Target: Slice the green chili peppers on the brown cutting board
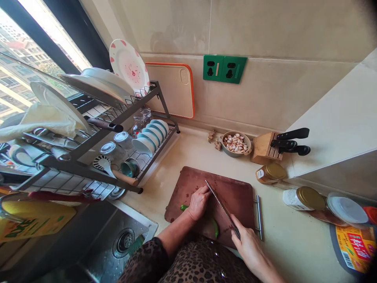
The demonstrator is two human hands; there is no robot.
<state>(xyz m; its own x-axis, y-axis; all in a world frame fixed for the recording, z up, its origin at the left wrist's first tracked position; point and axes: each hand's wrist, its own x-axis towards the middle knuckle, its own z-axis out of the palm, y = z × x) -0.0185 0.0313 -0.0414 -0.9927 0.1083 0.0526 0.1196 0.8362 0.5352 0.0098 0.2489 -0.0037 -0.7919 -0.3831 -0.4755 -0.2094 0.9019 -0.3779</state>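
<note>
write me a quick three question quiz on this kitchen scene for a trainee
1. Which hand holds the dark-handled metal knife?
2. True or false: the slender curved green pepper lies on the reddish-brown rectangular cutting board.
3. What stands next to the light wooden knife block: a) the round greyish bowl of pinkish-white cloves, b) the metal sink, or c) the grey dish rack?

Key: 1. The right hand. 2. True. 3. a.

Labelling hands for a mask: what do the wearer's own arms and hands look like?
Left hand and right hand are bare: no gloves or watch show. The left sleeve is brown-and-black leopard print, ending at the forearm, matching the top. No right sleeve is in view.
</note>
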